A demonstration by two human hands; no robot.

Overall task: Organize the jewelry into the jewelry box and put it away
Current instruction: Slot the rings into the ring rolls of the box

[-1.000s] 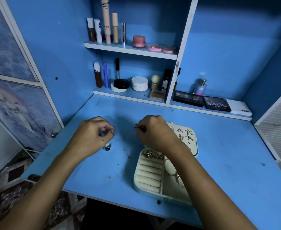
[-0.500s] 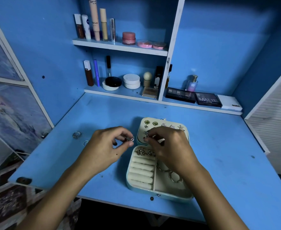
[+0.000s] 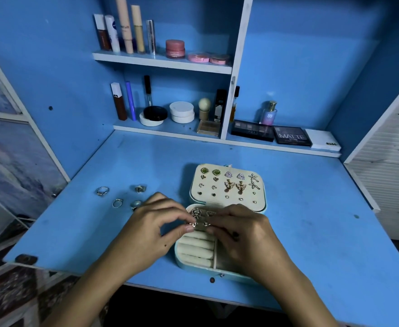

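Left hand: I see my left hand (image 3: 146, 232) at lower centre of the frame, thumb and forefinger pinched tight on a small ring (image 3: 194, 224) right above the box's ring rolls.
Right hand: my right hand (image 3: 243, 234) meets it from the right, fingertips closed on a second small ring (image 3: 206, 224); from here I think it is a ring, though the piece is tiny and partly hidden by the fingers.
Jewelry box: the pale blue jewelry box (image 3: 193, 267) lies open at centre frame on the desk, base nearest me, lid folded back flat behind it.
Ring rolls: cream ring rolls (image 3: 197, 249) fill the left part of the base; two ornate rings (image 3: 196, 213) already sit in the topmost slot, just above my fingertips.
Lid panel: the lid panel (image 3: 228, 185) carries rows of earrings, green studs at its upper left, butterfly drops in the middle, star shapes at its right.
Loose rings: four loose rings (image 3: 102, 191) lie on the desk left of the box, near my left hand, apart from each other.
Desk: the blue desk (image 3: 311, 220) spans the middle of the frame.
Shelves: the shelves (image 3: 160, 61) in the upper centre hold tubes, jars and compacts; eyeshadow palettes (image 3: 291, 135) and a perfume bottle (image 3: 269, 113) stand at the upper right on the back ledge.
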